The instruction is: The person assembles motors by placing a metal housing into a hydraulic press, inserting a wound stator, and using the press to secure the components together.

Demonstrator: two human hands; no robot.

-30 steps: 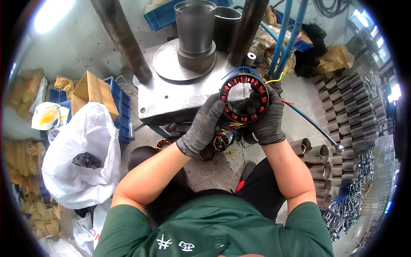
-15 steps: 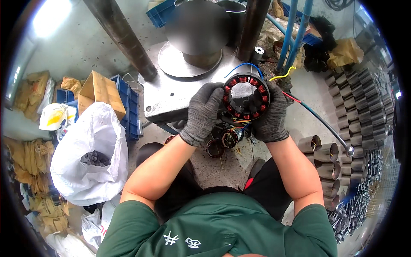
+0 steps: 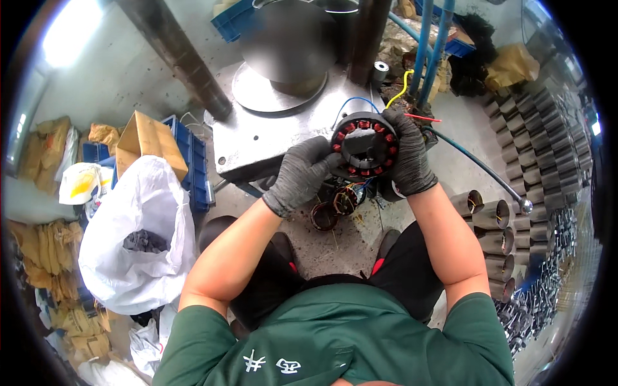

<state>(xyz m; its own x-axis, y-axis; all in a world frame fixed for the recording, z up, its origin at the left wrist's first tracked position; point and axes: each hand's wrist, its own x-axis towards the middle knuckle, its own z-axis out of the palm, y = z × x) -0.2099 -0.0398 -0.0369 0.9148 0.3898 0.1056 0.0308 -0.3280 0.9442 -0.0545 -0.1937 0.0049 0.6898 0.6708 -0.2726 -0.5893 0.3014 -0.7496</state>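
A round motor stator (image 3: 365, 124), black with red copper windings around its inside, is raised in front of the press bed, tilted. My right hand (image 3: 412, 157), in a dark grey knit glove, is wrapped around its right side. On the lower left rim, the thumb and fingers of my left hand (image 3: 300, 175), gloved alike, pinch the stator; some fingertips are hidden. A blue lead (image 3: 356, 98), a yellow lead (image 3: 407, 82) and a red lead (image 3: 423, 118) stick out at the top. Below, more wound stators (image 3: 324, 216) sit near the floor.
The metal press bed (image 3: 241, 145) with a round plate (image 3: 257, 96) and two dark columns (image 3: 177, 58) stands ahead. A ball-ended lever (image 3: 526, 206) juts out right, near stacked metal cylinders (image 3: 497, 213). On the left are a white sack (image 3: 106, 257), a cardboard box (image 3: 151, 145) and blue crates (image 3: 196, 161).
The stator has turned and tilted in my hands, and its yellow lead now points up. My left hand has slid lower on the rim; my right hand has moved up along its side.
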